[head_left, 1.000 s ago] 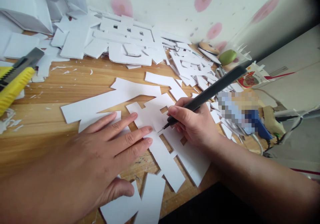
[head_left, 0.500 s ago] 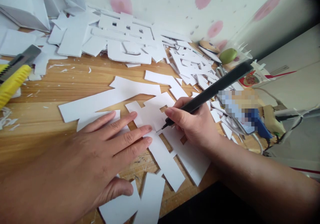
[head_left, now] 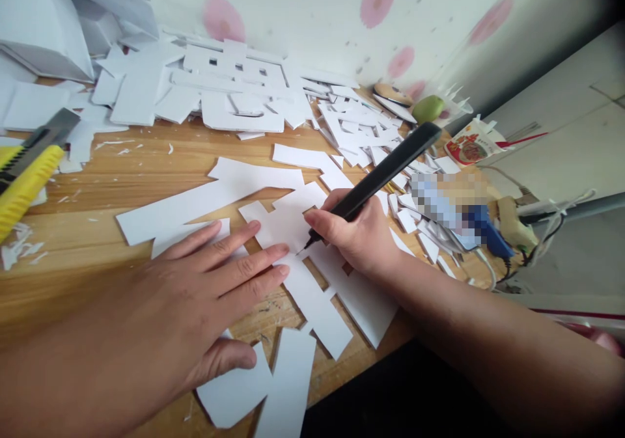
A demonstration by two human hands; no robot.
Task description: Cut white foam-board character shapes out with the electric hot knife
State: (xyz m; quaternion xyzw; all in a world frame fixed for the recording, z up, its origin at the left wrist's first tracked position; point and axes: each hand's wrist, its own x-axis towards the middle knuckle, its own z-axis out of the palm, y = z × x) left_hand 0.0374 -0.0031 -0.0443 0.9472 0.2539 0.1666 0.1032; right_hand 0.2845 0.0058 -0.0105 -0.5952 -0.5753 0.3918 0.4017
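Note:
My right hand point(head_left: 359, 236) is closed round a black pen-shaped tool point(head_left: 375, 177) with a thin metal tip. The tip meets a white foam board piece point(head_left: 293, 230) with notched edges and cut-out slots. Spread flat at the left, my left hand point(head_left: 209, 301) rests its fingertips on this board, close to the tool's tip, and partly covers another white board strip point(head_left: 205, 228). Below its thumb lie more white offcuts point(head_left: 288, 373). A long white piece point(head_left: 209, 194) lies above my fingers.
A yellow utility knife point(head_left: 34, 171) appears at the left edge. Heaped white board scraps point(head_left: 244, 109) line the wall. At the right are a green fruit point(head_left: 428, 109), a red and white cup point(head_left: 469, 144), a blue tool point(head_left: 488, 233) and cables point(head_left: 551, 230).
The view has shifted slightly, so the board and hands sit a little further left. The black tool's handle is tilted more upright. My left hand stays flat on the board.

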